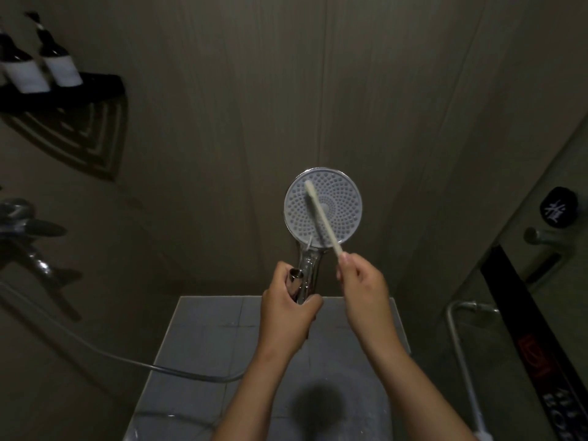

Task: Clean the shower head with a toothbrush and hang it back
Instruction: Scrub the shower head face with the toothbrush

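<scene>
A round chrome shower head [340, 214] with a grey dotted nozzle face points toward me in the middle of the view. My left hand [288, 305] is wrapped around its chrome handle just below the face. My right hand [361, 281] pinches the end of a pale toothbrush [321, 214]. The brush lies diagonally across the nozzle face, with its bristle end near the upper left of the disc. A metal hose [127, 361] runs from the handle off to the left.
A chrome mixer tap [28, 230] sticks out from the left wall. Above it a black corner shelf [95, 87] carries dark bottles with white labels. A glass door with a metal handle [547, 240] stands at the right. Grey floor tiles [206, 345] lie below.
</scene>
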Demonstrator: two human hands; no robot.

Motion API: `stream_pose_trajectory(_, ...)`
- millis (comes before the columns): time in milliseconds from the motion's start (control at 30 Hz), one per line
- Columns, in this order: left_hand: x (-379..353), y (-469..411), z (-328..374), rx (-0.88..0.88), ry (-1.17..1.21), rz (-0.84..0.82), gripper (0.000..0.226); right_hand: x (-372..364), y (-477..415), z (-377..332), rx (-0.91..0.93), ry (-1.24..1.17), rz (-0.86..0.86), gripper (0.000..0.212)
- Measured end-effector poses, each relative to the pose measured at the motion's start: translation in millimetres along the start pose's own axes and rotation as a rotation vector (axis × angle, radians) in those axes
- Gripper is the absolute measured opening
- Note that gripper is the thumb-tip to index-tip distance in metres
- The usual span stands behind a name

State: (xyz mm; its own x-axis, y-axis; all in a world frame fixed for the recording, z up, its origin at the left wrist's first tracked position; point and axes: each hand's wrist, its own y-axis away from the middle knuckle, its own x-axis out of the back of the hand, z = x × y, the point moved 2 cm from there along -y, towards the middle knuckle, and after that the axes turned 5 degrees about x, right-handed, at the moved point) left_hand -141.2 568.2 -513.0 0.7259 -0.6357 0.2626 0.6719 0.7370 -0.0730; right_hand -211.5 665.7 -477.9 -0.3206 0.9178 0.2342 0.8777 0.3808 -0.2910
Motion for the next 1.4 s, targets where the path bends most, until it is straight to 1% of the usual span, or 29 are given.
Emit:
stream_pose_trajectory(100,0.3,2.1,1.2,0.002,0.009,-0.016,0.034,12.9,-7.9,-1.8,-0.007,0.029,0.072,0.038)
stream_pose_trajectory(200,-0.9,4.1,1.8,0.005,0.014,-0.041,0.032,17.9,-10.0,-1.7,-0.003,0.057,0.068,0.039)
stream_pose_trajectory(400,-0.2,4.8,4.6,0.006,-0.006,-0.030,0.031,11.4,-6.9,2.2,-0.043,0.099,-0.061,0.040)
stream_pose_trajectory(600,0.9,8.2,5.5,0.018,-0.005,-0.030,0.030,2.1,-1.0,4.5,-0.033,0.138,-0.206,0.041)
stream_pose_trajectory(667,1.9,9.5,6.1,0.028,0.004,-0.022,0.029,0.3,1.9,3.8,-0.016,0.153,-0.219,0.040)
stream_pose_trajectory(733,2.9,9.7,6.3,0.024,0.011,-0.022,0.029,2.3,3.5,0.6,0.012,0.141,-0.171,0.039)
stream_pose_trajectory(867,3.1,9.9,6.4,0.002,0.004,-0.029,0.031,16.1,-2.6,-9.7,0.079,0.064,0.079,0.039)
stream_pose_trajectory(900,3.1,10.4,6.0,-0.004,0.003,-0.032,0.031,19.7,-5.7,-11.7,0.090,0.067,0.119,0.039)
stream_pose_trajectory(967,2.7,11.2,5.1,-0.011,-0.003,-0.035,0.032,24.4,-11.0,-13.3,0.088,0.092,0.145,0.039)
stream_pose_trajectory(1033,2.0,10.9,3.8,-0.014,-0.013,-0.034,0.032,25.7,-13.8,-11.7,0.077,0.106,0.121,0.039)
stream_pose_trajectory(1200,1.0,11.5,4.1,-0.028,-0.036,-0.035,0.031,17.3,-14.7,-6.2,0.060,0.153,-0.025,0.041)
stream_pose_trajectory(1400,2.5,13.2,3.9,-0.019,-0.023,-0.038,0.033,10.9,-11.4,-2.6,0.043,0.190,-0.138,0.043)
